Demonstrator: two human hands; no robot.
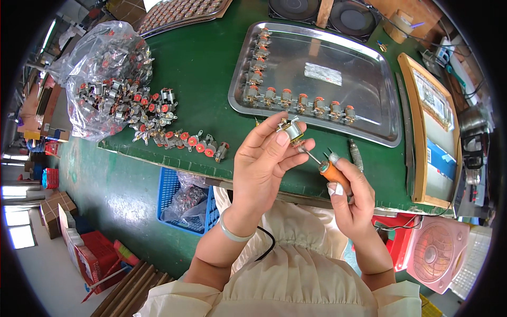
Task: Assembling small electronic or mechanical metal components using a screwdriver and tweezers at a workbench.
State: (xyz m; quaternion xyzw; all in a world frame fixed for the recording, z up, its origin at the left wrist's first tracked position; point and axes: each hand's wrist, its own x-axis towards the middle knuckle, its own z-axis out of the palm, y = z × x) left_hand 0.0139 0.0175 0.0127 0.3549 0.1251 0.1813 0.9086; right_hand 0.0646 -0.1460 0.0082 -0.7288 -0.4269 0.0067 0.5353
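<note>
My left hand (264, 158) pinches a small silver motor-like part (288, 132) between thumb and fingers, above the table's front edge. In my right hand (353, 198) is a screwdriver-like tool with an orange handle (334, 176). Its thin metal shaft (312, 156) points at the lower end of the part; I cannot tell if the tip touches it. Pale wrapping covers some right fingertips. Just beyond both hands, a metal tray (359, 63) carries similar parts (302, 102) with red ends, lined up along its left and near sides.
Loose parts (193, 141) trail from a clear plastic bag (95, 63) at the left of the green table (200, 58). A knurled metal tool (355, 155) lies by my right hand. A wooden frame (417, 127) stands at right; a blue crate (168, 195) sits below the table.
</note>
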